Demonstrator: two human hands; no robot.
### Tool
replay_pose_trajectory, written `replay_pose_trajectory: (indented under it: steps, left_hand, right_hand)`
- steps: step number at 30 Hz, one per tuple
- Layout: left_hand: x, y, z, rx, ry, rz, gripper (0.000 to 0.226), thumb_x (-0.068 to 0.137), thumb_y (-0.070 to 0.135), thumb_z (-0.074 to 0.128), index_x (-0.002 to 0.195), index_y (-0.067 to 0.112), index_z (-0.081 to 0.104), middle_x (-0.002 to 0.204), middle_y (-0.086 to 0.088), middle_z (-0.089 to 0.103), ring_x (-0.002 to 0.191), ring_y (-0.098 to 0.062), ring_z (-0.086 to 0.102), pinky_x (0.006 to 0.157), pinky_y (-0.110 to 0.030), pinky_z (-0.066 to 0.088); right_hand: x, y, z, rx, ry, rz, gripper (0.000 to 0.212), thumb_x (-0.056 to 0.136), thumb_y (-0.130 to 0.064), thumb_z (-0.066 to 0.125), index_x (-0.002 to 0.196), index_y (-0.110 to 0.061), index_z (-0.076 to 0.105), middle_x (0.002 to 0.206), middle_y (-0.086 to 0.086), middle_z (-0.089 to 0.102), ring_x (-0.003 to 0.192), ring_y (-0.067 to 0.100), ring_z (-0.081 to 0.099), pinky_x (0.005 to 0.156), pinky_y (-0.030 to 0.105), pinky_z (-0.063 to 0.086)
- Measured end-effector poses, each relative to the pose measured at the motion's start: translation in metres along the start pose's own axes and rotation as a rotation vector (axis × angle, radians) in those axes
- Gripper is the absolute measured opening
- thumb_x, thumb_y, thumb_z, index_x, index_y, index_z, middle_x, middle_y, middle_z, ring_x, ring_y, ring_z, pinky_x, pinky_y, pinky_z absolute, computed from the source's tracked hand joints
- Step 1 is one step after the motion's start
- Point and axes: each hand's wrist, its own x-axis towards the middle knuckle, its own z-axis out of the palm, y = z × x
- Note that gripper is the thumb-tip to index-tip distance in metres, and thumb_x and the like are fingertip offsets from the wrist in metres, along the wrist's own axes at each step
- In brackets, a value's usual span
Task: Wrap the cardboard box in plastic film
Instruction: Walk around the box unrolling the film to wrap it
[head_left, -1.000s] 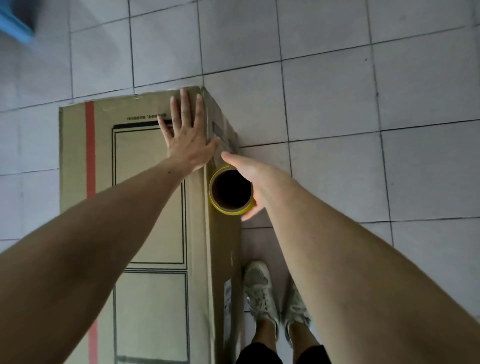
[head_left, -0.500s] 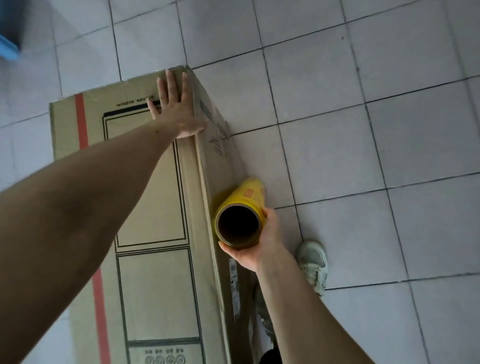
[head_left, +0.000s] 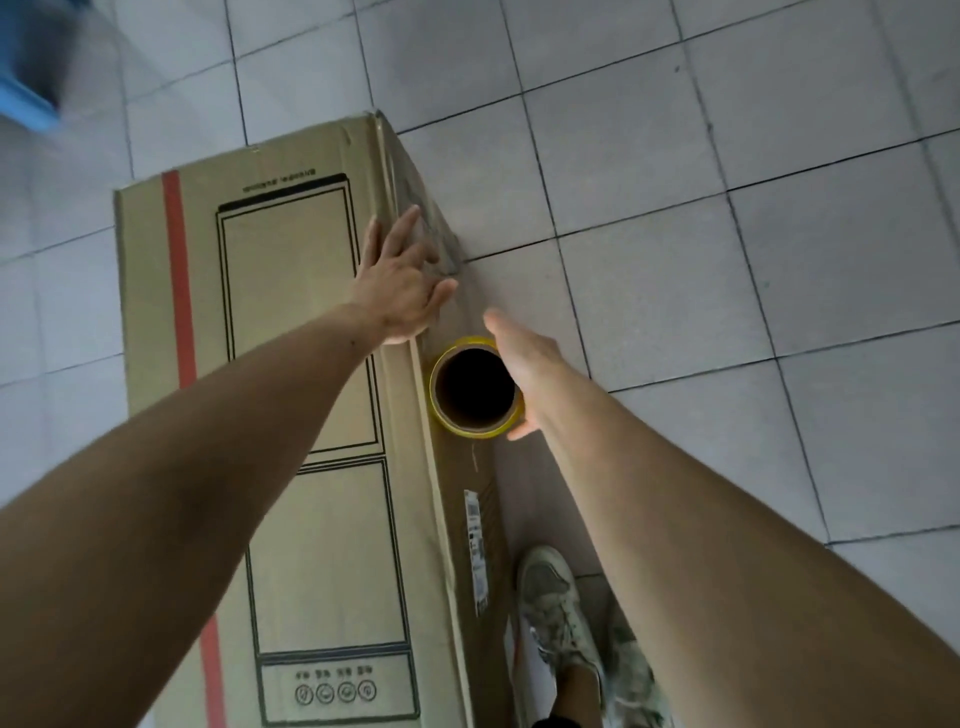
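Observation:
A tall cardboard box (head_left: 291, 395) with a red stripe and black printed frames stands on the tiled floor. My left hand (head_left: 402, 283) lies flat with straight fingers over the box's top right edge, pressing the film against its side. My right hand (head_left: 524, 364) grips a film roll (head_left: 475, 387) with a yellow rim and a dark hollow core, held upright against the box's right side. Clear film on the side face (head_left: 439, 244) is faintly visible as wrinkles near my left fingers.
Grey floor tiles (head_left: 727, 260) spread to the right and behind the box. My feet in pale sneakers (head_left: 556, 603) stand close to the box's right side. A blue object (head_left: 26, 78) sits blurred at the top left corner.
My left hand slid from the box's far corner back along the top right edge toward me. My right hand brought the roll up and forward along the box side.

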Motion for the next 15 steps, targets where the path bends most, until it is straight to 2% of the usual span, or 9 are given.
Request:
replay_pose_trajectory:
  steps: [2,4,6,9,12,15]
  left_hand:
    - [0.001,0.001,0.003,-0.007,0.034,-0.004,0.058,0.102,0.052,0.02,0.127,0.026,0.066,0.15,0.0,0.041,0.151,-0.024,-0.013,0.118,-0.055,-0.012]
    - [0.001,0.0,0.004,-0.002,0.035,-0.009,0.059,0.102,0.052,0.019,0.126,0.026,0.066,0.15,-0.002,0.04,0.151,-0.025,-0.013,0.118,-0.056,-0.011]
    - [0.001,-0.001,0.005,0.0,0.026,-0.019,0.058,0.102,0.052,0.02,0.125,0.027,0.067,0.151,-0.004,0.038,0.15,-0.025,-0.013,0.118,-0.056,-0.012]
    - [0.003,0.001,0.006,-0.007,0.037,-0.036,0.056,0.102,0.05,0.022,0.123,0.027,0.068,0.151,-0.004,0.039,0.151,-0.025,-0.012,0.118,-0.055,-0.012]
    - [0.003,0.001,0.007,-0.014,0.032,-0.039,0.054,0.103,0.049,0.023,0.126,0.026,0.066,0.152,-0.003,0.037,0.15,-0.024,-0.013,0.118,-0.053,-0.013]
    - [0.004,0.001,0.008,-0.018,0.041,-0.036,0.053,0.103,0.049,0.025,0.126,0.024,0.066,0.15,-0.002,0.038,0.15,-0.024,-0.013,0.118,-0.053,-0.013]
  right_hand:
    - [-0.003,0.0,0.007,-0.07,0.019,0.006,0.099,0.072,-0.065,0.069,0.148,-0.02,0.025,0.143,0.017,0.037,0.112,0.047,0.05,0.065,0.058,0.052]
    - [-0.002,0.006,0.009,-0.03,-0.011,0.026,0.09,0.068,-0.06,0.075,0.138,-0.019,0.038,0.136,0.015,0.043,0.099,0.043,0.053,0.058,0.055,0.054]
    - [0.001,0.017,0.004,0.063,-0.063,0.06,0.068,0.073,-0.05,0.072,0.129,-0.022,0.044,0.127,0.016,0.048,0.097,0.041,0.053,0.067,0.058,0.055]
    - [0.008,0.043,-0.003,0.187,-0.12,0.089,0.068,0.078,-0.045,0.064,0.139,-0.034,0.034,0.134,0.014,0.043,0.105,0.043,0.05,0.075,0.065,0.051]
    - [0.009,0.073,-0.006,0.314,-0.157,0.081,0.065,0.083,-0.045,0.057,0.141,-0.044,0.029,0.139,0.01,0.039,0.112,0.043,0.047,0.074,0.064,0.051]
    - [0.007,0.105,-0.006,0.47,-0.127,0.12,0.059,0.081,-0.048,0.053,0.138,-0.042,0.036,0.133,0.011,0.048,0.109,0.041,0.053,0.069,0.058,0.055]
